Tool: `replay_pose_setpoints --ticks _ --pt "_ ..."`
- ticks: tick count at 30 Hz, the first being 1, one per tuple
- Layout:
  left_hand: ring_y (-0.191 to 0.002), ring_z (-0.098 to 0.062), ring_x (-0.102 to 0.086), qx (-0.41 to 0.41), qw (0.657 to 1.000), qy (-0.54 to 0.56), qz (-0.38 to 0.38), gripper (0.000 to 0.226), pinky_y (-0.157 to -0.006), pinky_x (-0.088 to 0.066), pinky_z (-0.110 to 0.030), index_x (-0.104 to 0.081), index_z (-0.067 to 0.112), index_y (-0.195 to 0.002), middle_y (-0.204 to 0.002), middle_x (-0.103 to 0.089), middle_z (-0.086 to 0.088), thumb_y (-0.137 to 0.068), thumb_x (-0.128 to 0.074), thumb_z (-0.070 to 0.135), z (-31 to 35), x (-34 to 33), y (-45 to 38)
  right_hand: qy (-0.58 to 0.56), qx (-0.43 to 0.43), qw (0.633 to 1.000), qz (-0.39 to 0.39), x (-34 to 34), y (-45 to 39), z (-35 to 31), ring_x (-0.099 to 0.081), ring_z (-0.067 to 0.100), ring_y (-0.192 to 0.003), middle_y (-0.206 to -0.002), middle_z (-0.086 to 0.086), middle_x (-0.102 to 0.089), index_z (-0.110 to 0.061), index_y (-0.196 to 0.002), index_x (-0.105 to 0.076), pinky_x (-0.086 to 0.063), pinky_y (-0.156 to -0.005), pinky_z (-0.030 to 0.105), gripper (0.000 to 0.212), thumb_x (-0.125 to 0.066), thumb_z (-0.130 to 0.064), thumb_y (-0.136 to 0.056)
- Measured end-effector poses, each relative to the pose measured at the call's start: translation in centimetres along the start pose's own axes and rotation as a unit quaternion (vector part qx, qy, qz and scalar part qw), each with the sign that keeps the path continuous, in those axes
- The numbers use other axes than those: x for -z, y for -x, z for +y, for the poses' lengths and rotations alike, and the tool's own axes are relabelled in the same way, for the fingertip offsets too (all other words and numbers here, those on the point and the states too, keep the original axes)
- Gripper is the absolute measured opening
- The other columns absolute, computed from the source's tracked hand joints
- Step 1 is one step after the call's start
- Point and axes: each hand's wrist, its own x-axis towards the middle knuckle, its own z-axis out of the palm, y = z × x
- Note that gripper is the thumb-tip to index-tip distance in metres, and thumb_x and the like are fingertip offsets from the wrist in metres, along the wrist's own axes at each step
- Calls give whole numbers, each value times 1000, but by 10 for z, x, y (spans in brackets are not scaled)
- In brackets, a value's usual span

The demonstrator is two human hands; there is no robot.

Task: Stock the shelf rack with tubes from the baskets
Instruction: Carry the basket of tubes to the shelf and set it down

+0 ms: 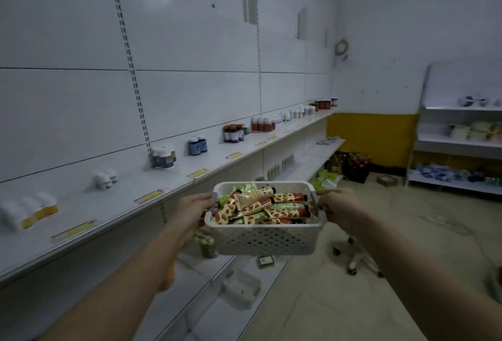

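Beside the shelf rack [190, 177], both hands' grip flanks the tube-filled basket [264, 240].

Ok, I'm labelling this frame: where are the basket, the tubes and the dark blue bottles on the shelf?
basket [264, 241]: head view, perforated front wall.
tubes [256, 200]: head view, cream tube lying on top of the pile.
dark blue bottles [197, 145]: head view, between the pair's labels.
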Motion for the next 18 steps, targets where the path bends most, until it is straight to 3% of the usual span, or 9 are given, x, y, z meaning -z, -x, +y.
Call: replay_pose_setpoints --ticks 4,7,8,11,12,14,15,18 --pt "-75 -24 -68 -1 999 -2 -38 25 -69 -58 -37 -69 4 -112 -94 -73 -16 -87 -67 3 -5 -51 -91 -9 -21 998 52 11 -79 2 -63 24 -64 -91 24 -65 4 -113 -63 -57 -56 32 41 -42 20 -82" --pt "-57 -20 -67 -1 998 4 -69 19 -51 -54 -29 -72 2 -104 -80 -73 -15 -86 -67 1 -14 -90 -162 -9 -41 995 91 23 -146 8 -65 27 -74 -102 27 -65 4 -118 -61 -58 -67 39 42 -43 18 -83" --pt "-59 -24 -66 -4 997 2 -83 18 -55 -55 -33 -71 1 -104 -82 -73 -17 -86 -67 1 -17 -103 -186 -5 -47 994 97 27 -168 10 -66 28 -79 -103 25 -66 5 -119 -62 -58 -69 40 41 -44 17 -85" --pt "-83 -34 -64 2 991 -4 -132 26 -87 -50 -56 -67 0 -113 -96 -70 -24 -87 -68 3 -20 -145 -261 -6 -68 991 116 40 -227 11 -66 27 -85 -103 21 -65 3 -121 -59 -55 -65 36 37 -45 13 -88" --pt "-83 -33 -64 9 989 -6 -150 28 -87 -52 -54 -66 0 -115 -98 -70 -24 -87 -67 3 -22 -160 -286 -6 -73 990 122 45 -245 11 -65 27 -86 -104 21 -64 2 -122 -57 -55 -63 35 37 -46 13 -88" --pt "-68 -23 -66 14 982 -14 -188 26 -63 -60 -38 -65 -1 -115 -92 -70 -21 -89 -64 2 -23 -191 -330 -15 -75 986 146 55 -278 10 -65 28 -89 -105 19 -62 0 -124 -56 -56 -63 35 40 -47 14 -87" --pt "-60 -19 -65 19 978 -15 -206 24 -53 -57 -31 -66 -1 -113 -88 -70 -20 -90 -63 1 -23 -208 -352 -23 -75 985 156 62 -296 9 -65 28 -88 -104 19 -61 0 -124 -56 -57 -63 35 40 -48 14 -87" --pt "-65 -20 -65 32 972 -20 -233 24 -61 -57 -33 -68 2 -112 -93 -71 -21 -89 -65 4 -29 -261 -409 -31 -75 981 178 85 -341 8 -66 29 -88 -106 21 -62 1 -124 -55 -58 -68 36 40 -48 15 -87"
